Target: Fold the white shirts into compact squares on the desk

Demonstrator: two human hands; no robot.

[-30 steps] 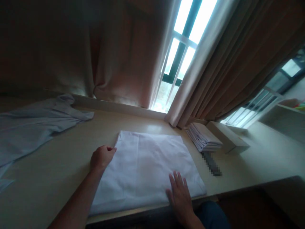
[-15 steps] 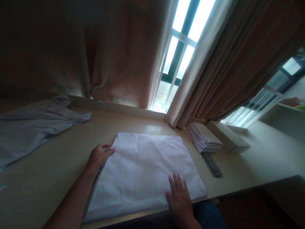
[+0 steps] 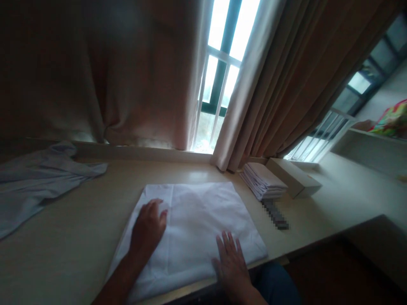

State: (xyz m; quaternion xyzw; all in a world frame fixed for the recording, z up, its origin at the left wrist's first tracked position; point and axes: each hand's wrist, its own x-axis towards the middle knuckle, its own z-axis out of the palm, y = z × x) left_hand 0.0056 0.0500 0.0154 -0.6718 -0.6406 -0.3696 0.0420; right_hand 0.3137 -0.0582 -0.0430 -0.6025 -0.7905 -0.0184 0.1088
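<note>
A white cloth (image 3: 197, 220), folded into a broad flat rectangle, lies at the front edge of the pale table (image 3: 73, 250). Over its left part is my left hand (image 3: 148, 228), fingers slightly curled and apart, holding nothing; whether it touches the cloth I cannot tell. My right hand (image 3: 231, 262) lies flat with fingers spread at the cloth's near right part, by the table edge.
Loose crumpled white cloth (image 3: 41, 182) lies at the left. Back right are a stack of folded white cloths (image 3: 263, 180), a pale box (image 3: 295, 178) and a dark blurred-out strip (image 3: 276, 215). Brown curtains (image 3: 267, 89) hang behind the table.
My left hand has left the cloth's left edge and moved right, over its surface. My right hand stays at the near right part. The camera view has turned slightly right.
</note>
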